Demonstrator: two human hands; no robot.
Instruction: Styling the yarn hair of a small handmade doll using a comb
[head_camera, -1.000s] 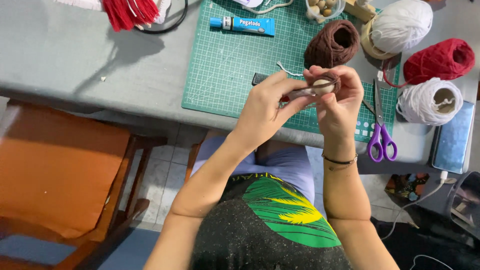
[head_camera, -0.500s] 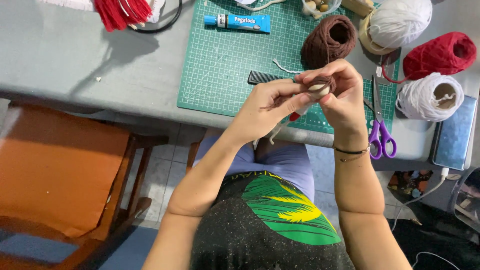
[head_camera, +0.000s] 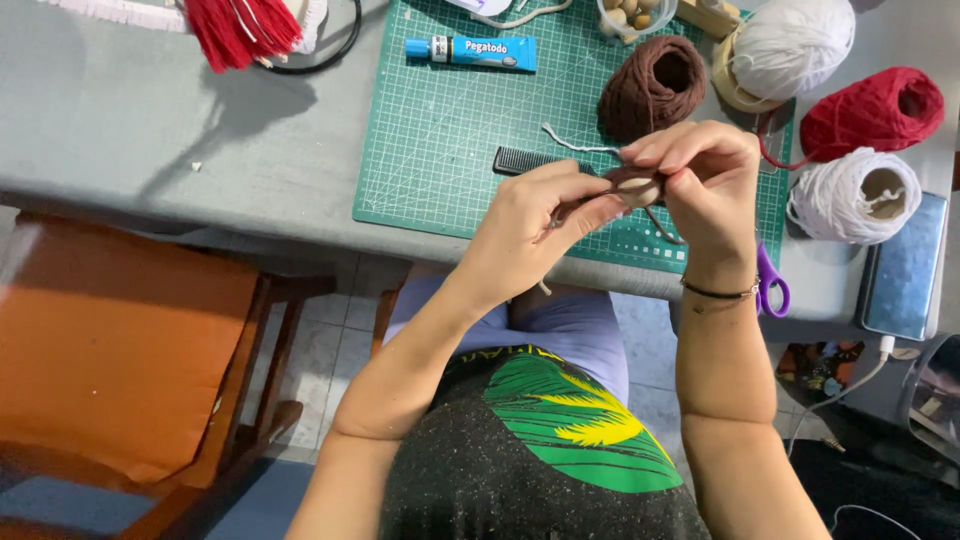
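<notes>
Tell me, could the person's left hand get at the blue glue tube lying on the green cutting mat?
Probably yes: bare green cutting mat lies between the left hand and the blue glue tube. But its fingers now pinch brown yarn.

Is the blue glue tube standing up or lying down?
Lying down. The blue glue tube rests flat on its side on the green cutting mat, cap end pointing left.

Brown yarn strand (head_camera: 640, 185): thin, dark brown, held above the near edge of the green cutting mat. It runs roughly level between the 2 hands, pinched at one end by the left hand (head_camera: 530, 225) and at the other by the right hand (head_camera: 700, 180). A loose loop hangs below the right hand. It possibly wraps a small object; hidden by fingers.
</notes>
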